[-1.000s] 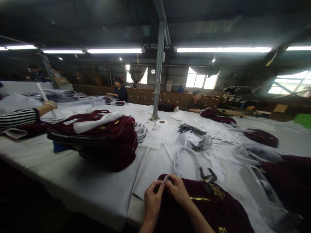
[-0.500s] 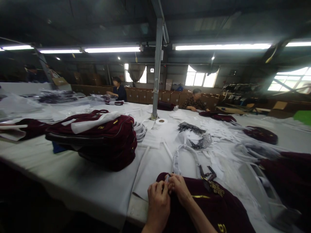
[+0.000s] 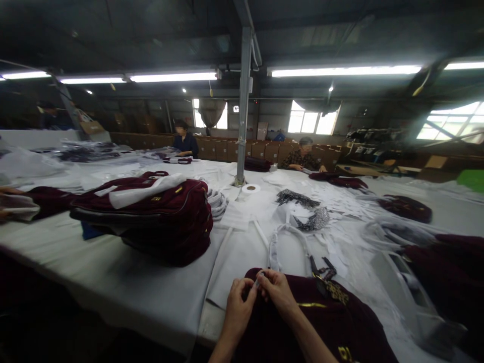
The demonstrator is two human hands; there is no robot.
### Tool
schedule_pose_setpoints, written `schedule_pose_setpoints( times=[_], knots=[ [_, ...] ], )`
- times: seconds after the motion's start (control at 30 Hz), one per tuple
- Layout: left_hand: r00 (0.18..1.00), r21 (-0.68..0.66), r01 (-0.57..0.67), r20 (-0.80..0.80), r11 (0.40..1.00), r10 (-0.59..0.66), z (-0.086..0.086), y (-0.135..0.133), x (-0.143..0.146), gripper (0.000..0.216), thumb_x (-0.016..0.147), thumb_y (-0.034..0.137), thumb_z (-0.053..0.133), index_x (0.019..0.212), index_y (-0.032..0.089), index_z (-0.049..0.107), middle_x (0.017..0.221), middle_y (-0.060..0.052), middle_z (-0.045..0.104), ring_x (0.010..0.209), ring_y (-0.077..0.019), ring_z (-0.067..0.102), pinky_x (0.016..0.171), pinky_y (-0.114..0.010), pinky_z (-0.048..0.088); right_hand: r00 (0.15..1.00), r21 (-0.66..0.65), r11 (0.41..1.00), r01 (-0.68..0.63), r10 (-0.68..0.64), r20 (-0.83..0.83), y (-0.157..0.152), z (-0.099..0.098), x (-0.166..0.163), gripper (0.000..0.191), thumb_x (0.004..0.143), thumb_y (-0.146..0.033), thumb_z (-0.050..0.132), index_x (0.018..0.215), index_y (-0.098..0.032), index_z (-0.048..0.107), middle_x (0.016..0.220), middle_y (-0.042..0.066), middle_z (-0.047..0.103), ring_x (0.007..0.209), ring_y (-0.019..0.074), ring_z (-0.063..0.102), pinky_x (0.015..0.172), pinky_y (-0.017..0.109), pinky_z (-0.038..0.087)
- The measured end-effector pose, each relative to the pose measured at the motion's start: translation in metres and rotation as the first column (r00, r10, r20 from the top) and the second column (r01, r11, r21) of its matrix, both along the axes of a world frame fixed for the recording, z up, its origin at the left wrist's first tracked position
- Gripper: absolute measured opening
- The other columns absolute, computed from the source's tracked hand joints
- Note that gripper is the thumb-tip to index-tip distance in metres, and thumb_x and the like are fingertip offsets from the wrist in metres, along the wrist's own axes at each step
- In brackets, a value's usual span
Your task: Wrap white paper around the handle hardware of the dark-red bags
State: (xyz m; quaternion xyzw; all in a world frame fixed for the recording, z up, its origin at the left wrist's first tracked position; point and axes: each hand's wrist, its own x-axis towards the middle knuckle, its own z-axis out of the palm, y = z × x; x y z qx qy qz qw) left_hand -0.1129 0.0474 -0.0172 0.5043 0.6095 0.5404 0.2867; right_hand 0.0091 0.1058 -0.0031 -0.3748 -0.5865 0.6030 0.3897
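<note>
A dark maroon bag (image 3: 355,322) with a yellow zipper and yellow emblem lies on the white table in front of me. Over its upper left edge, my left hand (image 3: 239,305) and my right hand (image 3: 278,292) meet with fingertips pinched. Between them shows a small pale strip (image 3: 257,282), too small to make out exactly. Attached near the top of the bag are a patterned gold-brown tag (image 3: 336,291) and dark straps (image 3: 325,267). A handle wrapped in white (image 3: 276,247) arches behind it.
A stack of maroon bags (image 3: 177,217) stands left, with coiled white-wrapped straps (image 3: 217,203) behind. A tape roll (image 3: 251,188), crumpled speckled plastic (image 3: 315,220) and a grey tape dispenser (image 3: 408,292) lie around. A metal post (image 3: 244,106) rises mid-table. Co-workers sit across the table.
My left hand's fingers have opened out slightly and its wrist has shifted left, the pale strip now showing between both hands' fingertips. The bag stays put. Co-workers' hands have moved.
</note>
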Motion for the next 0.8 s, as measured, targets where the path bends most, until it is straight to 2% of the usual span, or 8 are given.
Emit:
schedule_pose_setpoints(
  times=[0.27, 0.43, 0.5, 0.57, 0.63, 0.67, 0.73, 0.8],
  knots=[
    [0.997, 0.009, 0.018, -0.073, 1.000, -0.018, -0.003, 0.007, 0.002, 0.019, 0.077, 0.035, 0.050, 0.069, 0.020, 0.056, 0.073, -0.001, 0.050, 0.072, -0.0165, 0.051, 0.070, -0.028, 0.041, 0.999, -0.048, 0.999, 0.005, -0.006, -0.039, 0.005, -0.010, -0.001, 0.040, 0.071, -0.051, 0.062, 0.074, -0.011, 0.060, 0.050, -0.003, 0.053, 0.037, 0.0043, 0.041, 0.035, 0.015, 0.032],
    [0.997, 0.052, -0.023, -0.070, 0.998, 0.027, -0.007, 0.008, 0.002, 0.016, 0.078, 0.033, 0.051, 0.069, 0.019, 0.055, 0.071, 0.000, 0.051, 0.069, -0.0154, 0.052, 0.068, -0.027, 0.042, 0.986, -0.156, 0.978, 0.137, -0.150, -0.073, 0.007, -0.007, -0.003, 0.057, 0.070, -0.066, 0.050, 0.077, -0.011, 0.058, 0.048, 0.000, 0.055, 0.033, 0.0069, 0.043, 0.031, 0.017, 0.032],
    [0.997, 0.042, -0.022, -0.069, 0.999, 0.025, -0.009, 0.007, 0.001, 0.019, 0.077, 0.037, 0.052, 0.070, 0.019, 0.056, 0.072, 0.000, 0.052, 0.070, -0.0157, 0.053, 0.069, -0.027, 0.043, 0.969, -0.092, 0.966, 0.242, -0.245, -0.021, 0.006, 0.002, 0.011, 0.058, 0.071, -0.067, 0.048, 0.084, -0.011, 0.059, 0.051, 0.000, 0.057, 0.033, 0.0071, 0.043, 0.030, 0.017, 0.032],
    [0.998, 0.008, -0.004, -0.065, 1.000, 0.005, -0.013, 0.006, -0.002, 0.025, 0.076, 0.043, 0.053, 0.072, 0.019, 0.057, 0.072, 0.000, 0.054, 0.072, -0.0169, 0.054, 0.071, -0.028, 0.044, 0.931, 0.058, 0.931, 0.359, -0.362, 0.043, 0.004, 0.014, 0.042, 0.053, 0.073, -0.062, 0.050, 0.091, -0.013, 0.060, 0.056, 0.000, 0.060, 0.036, 0.0075, 0.045, 0.033, 0.017, 0.033],
    [0.999, -0.038, 0.007, -0.050, 0.999, -0.009, -0.017, 0.007, -0.006, 0.032, 0.073, 0.051, 0.052, 0.075, 0.019, 0.058, 0.076, -0.001, 0.057, 0.077, -0.0193, 0.056, 0.075, -0.030, 0.044, 0.849, 0.228, 0.844, 0.485, -0.517, 0.109, 0.004, 0.027, 0.090, 0.047, 0.076, -0.057, 0.052, 0.088, -0.013, 0.062, 0.058, 0.001, 0.060, 0.042, 0.0096, 0.048, 0.038, 0.019, 0.037],
    [0.999, -0.069, -0.005, -0.049, 0.998, 0.001, -0.019, 0.010, -0.009, 0.036, 0.070, 0.054, 0.052, 0.076, 0.019, 0.058, 0.078, -0.002, 0.059, 0.080, -0.0211, 0.057, 0.077, -0.032, 0.044, 0.776, 0.307, 0.773, 0.555, -0.614, 0.143, 0.004, 0.033, 0.120, 0.046, 0.076, -0.056, 0.051, 0.084, -0.013, 0.064, 0.058, 0.002, 0.060, 0.046, 0.0116, 0.051, 0.043, 0.021, 0.039],
    [0.998, -0.132, -0.031, -0.058, 0.991, 0.024, -0.026, 0.018, -0.016, 0.042, 0.063, 0.059, 0.053, 0.078, 0.019, 0.058, 0.084, -0.004, 0.061, 0.087, -0.0244, 0.058, 0.082, -0.034, 0.044, 0.540, 0.438, 0.579, 0.687, -0.811, 0.224, 0.000, 0.043, 0.188, 0.046, 0.078, -0.054, 0.047, 0.077, -0.012, 0.065, 0.061, 0.005, 0.063, 0.057, 0.0167, 0.056, 0.052, 0.024, 0.042],
    [0.998, -0.242, -0.001, -0.060, 0.970, -0.014, -0.032, 0.026, -0.021, 0.045, 0.059, 0.060, 0.055, 0.080, 0.020, 0.059, 0.086, -0.004, 0.063, 0.085, -0.0255, 0.059, 0.078, -0.034, 0.046, 0.233, 0.530, 0.364, 0.766, -0.926, 0.298, -0.007, 0.049, 0.257, 0.047, 0.078, -0.051, 0.043, 0.085, -0.011, 0.066, 0.079, 0.010, 0.068, 0.072, 0.0221, 0.060, 0.064, 0.027, 0.044]
  ],
)
